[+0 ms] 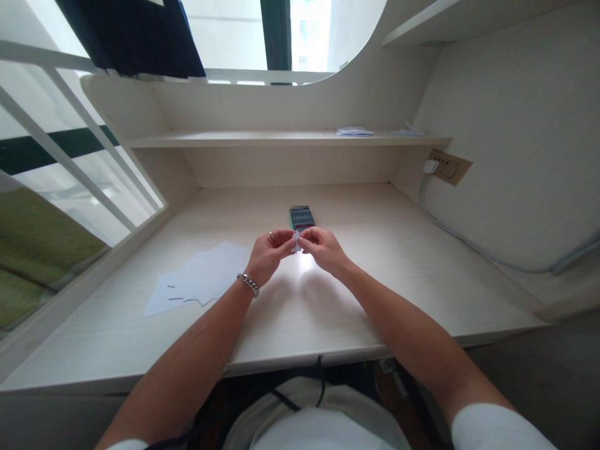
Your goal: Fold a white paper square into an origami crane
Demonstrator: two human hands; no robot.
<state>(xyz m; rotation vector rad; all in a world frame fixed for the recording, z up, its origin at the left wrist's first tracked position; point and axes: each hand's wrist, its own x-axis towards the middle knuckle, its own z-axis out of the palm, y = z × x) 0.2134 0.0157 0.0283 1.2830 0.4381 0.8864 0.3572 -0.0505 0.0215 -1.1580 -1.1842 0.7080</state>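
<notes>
Both hands meet over the middle of the desk, their fingertips pinched on one small piece of white paper (pixel 297 241). My left hand (pixel 269 251), with a ring and a chain bracelet at the wrist, grips its left side. On its right side are the closed thumb and fingers of my right hand (pixel 325 248). Just beyond the fingertips lies a dark phone-like device (pixel 302 216) with a green edge. White paper sheets (pixel 199 275) with a few dark marks spread over the desk to the left of my left hand.
The pale desk (pixel 403 287) has a raised shelf (pixel 262 139) at its back, with folded papers (pixel 354 131) on it. A white plug (pixel 430 166) sits in the socket (pixel 450 167) on the right wall, its cable (pixel 487 252) running along the desk's right side.
</notes>
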